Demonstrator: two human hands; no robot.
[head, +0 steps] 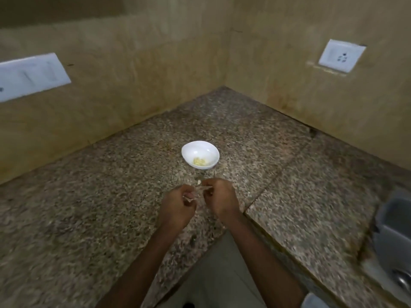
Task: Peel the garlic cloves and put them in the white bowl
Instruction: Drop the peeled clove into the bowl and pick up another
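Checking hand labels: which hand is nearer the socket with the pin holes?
Right. The right hand is below and left of the socket; the left hand is further left still, beside the right, both pinching a garlic piece.

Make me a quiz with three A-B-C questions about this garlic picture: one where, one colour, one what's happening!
1. Where is the white bowl? A. on the counter B. on a shelf C. on a stool
2. What colour are the cloves in it? A. red B. pale yellow C. blue
3. What are the left hand and right hand doing? A. lying flat B. lifting the bowl C. pinching a garlic piece
Answers: 1A, it sits on speckled stone; 2B, they look yellowish; 3C, fingers curl round it.
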